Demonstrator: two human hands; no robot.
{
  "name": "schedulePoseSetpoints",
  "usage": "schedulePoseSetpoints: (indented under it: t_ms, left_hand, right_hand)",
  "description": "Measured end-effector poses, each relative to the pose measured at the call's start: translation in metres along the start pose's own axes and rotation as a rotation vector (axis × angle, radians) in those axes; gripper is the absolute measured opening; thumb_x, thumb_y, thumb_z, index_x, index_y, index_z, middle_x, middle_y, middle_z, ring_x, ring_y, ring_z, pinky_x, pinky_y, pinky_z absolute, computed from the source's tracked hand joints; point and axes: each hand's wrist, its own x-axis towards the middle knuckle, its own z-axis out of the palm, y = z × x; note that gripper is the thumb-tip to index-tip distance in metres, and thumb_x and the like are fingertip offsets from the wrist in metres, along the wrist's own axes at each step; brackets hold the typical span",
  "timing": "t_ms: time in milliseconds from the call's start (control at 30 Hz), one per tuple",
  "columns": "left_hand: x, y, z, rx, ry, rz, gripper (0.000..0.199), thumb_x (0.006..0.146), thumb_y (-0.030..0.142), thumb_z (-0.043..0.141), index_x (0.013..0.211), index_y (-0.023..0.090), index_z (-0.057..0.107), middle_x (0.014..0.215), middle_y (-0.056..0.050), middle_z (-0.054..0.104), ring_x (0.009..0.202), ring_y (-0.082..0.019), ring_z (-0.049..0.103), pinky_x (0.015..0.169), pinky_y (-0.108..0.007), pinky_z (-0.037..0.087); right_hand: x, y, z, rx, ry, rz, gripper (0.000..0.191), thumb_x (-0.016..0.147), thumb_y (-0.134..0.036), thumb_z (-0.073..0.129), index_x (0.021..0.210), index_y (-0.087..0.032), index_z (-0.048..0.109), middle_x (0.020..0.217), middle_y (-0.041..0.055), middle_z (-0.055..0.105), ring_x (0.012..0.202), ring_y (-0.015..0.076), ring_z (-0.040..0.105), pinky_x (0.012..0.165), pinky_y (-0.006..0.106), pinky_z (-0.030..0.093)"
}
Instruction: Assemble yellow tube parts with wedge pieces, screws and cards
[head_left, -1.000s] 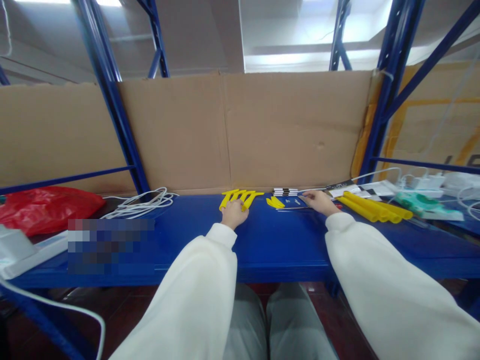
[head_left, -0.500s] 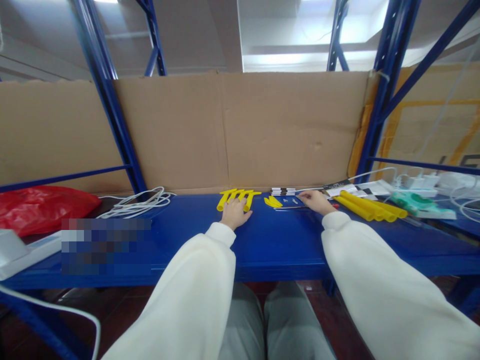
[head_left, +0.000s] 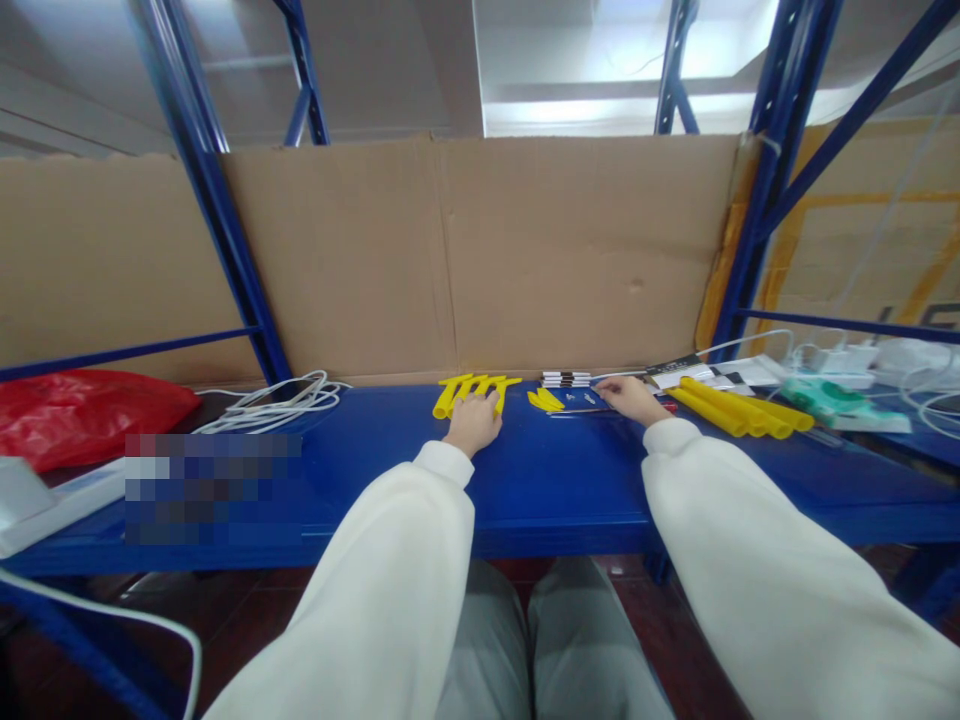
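Note:
My left hand lies over a row of several yellow tubular pieces with narrow crosswise ends near the back of the blue shelf. Its fingers are stretched over the pieces and touch them; the hand is open. To the right, my right hand has thumb and fingertips pinched together at the edge of a small blue patch with tiny pale parts on it. What the pinch holds is too small to make out. Between the hands are small curved yellow pieces and a stack of black-and-white items.
Larger yellow tubes lie right of my right hand, near a green-and-white packet and white cables. At left are a coiled white cable, a red bag and a power strip. Cardboard stands behind.
My left thumb has drawn in from the right, closer to the yellow pieces. The right hand stays pinched in about the same place. The view has shifted slightly.

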Motion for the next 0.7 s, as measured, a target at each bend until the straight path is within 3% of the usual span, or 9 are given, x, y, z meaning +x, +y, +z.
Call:
schedulePoseSetpoints:
  t_ms: [200,333,533,700]
  left_hand:
    - [0.0013,-0.0021,-0.0002,-0.055,-0.025,0.005,0.047,0.095,0.038,0.047,0.133,0.011,0.055,0.124,-0.016,0.068,0.112,-0.03,0.064,0.093,-0.039,0.05]
    - [0.0005,-0.0006,-0.0034,-0.08,-0.059,-0.019,0.043,0.094,0.043,0.05,0.121,0.012,0.063,0.116,-0.016,0.07,0.106,-0.03,0.066,0.089,-0.039,0.052]
    - [0.0011,0.0006,-0.0029,-0.132,-0.051,-0.099,0.03,0.09,0.031,0.053,0.111,0.016,0.066,0.111,-0.013,0.072,0.104,-0.028,0.068,0.085,-0.035,0.053]
    - [-0.0003,-0.0028,-0.0033,-0.214,0.017,-0.211,0.039,0.085,0.027,0.059,0.122,0.014,0.06,0.113,-0.014,0.071,0.106,-0.028,0.068,0.088,-0.035,0.053]
  right_hand:
    - [-0.0004,0.0005,-0.0002,0.006,-0.019,-0.002,0.027,0.083,-0.01,0.055,0.099,-0.012,0.078,0.095,0.0107,0.078,0.085,0.0205,0.073,0.085,0.028,0.055]
    - [0.0002,0.0023,0.0004,0.01,-0.017,-0.007,0.027,0.083,-0.011,0.056,0.098,-0.013,0.078,0.096,0.01,0.078,0.086,0.0203,0.073,0.085,0.028,0.055]
    - [0.0001,0.0014,0.0005,0.012,-0.016,-0.006,0.026,0.083,-0.01,0.056,0.098,-0.013,0.078,0.096,0.0106,0.078,0.086,0.0205,0.073,0.085,0.029,0.055]
    - [-0.0001,0.001,0.0005,0.002,-0.012,-0.001,0.026,0.083,-0.011,0.056,0.098,-0.013,0.078,0.094,0.0103,0.078,0.084,0.0202,0.073,0.086,0.029,0.055]
